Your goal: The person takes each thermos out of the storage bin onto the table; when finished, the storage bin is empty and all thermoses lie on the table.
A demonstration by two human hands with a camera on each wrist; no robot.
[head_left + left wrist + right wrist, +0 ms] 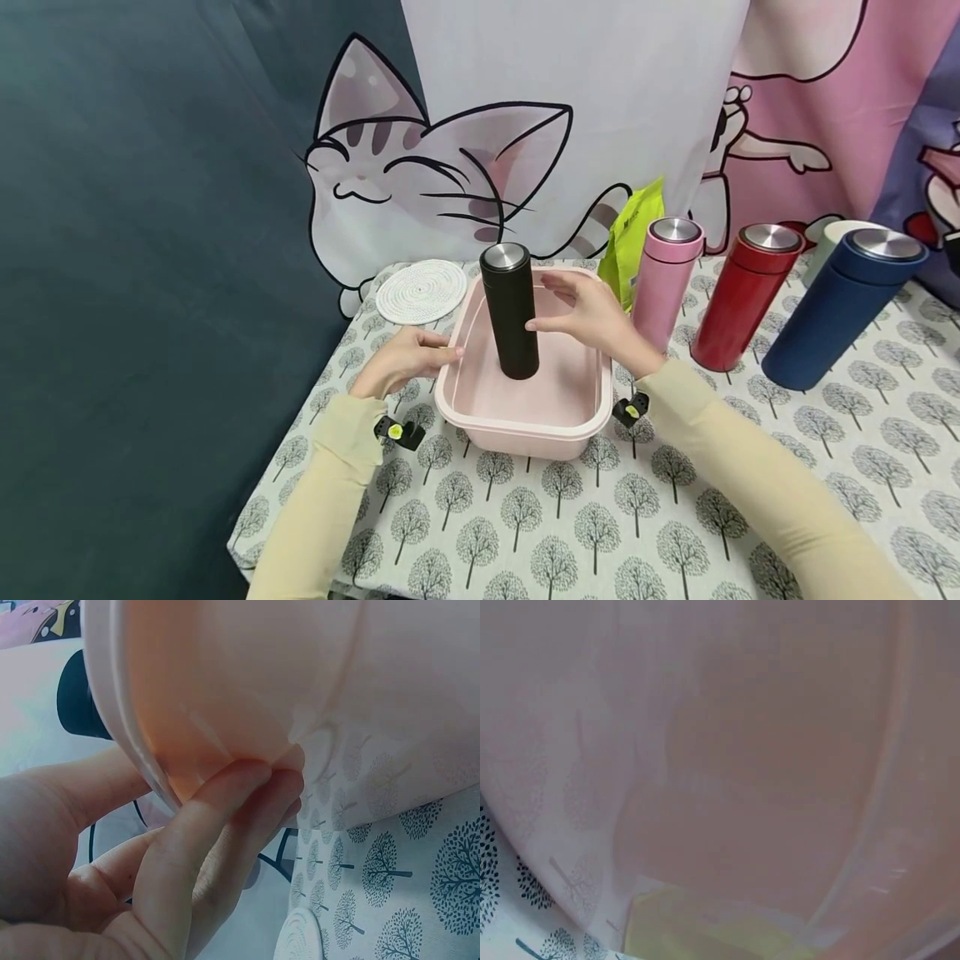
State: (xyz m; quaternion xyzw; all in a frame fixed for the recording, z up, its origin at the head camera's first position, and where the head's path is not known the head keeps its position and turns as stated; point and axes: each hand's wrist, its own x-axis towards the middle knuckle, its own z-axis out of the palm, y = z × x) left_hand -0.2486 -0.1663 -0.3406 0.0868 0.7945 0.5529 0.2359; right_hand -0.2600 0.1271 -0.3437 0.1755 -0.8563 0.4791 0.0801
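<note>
A black vacuum flask with a silver lid top stands inside a pale pink plastic basin. My left hand grips the basin's left rim; in the left wrist view its fingers press the outer wall while the thumb goes over the edge. Reaching over the basin, my right hand is at the flask's right side. Its thumb tip meets the flask, and the other fingers are spread apart near it. The right wrist view shows mostly the basin's translucent wall, and that hand is not plainly visible there.
To the right stand a pink flask, a red flask and a blue flask. A lime-green bag is behind the basin. The round white woven mat lies at the back left of the tree-print cloth.
</note>
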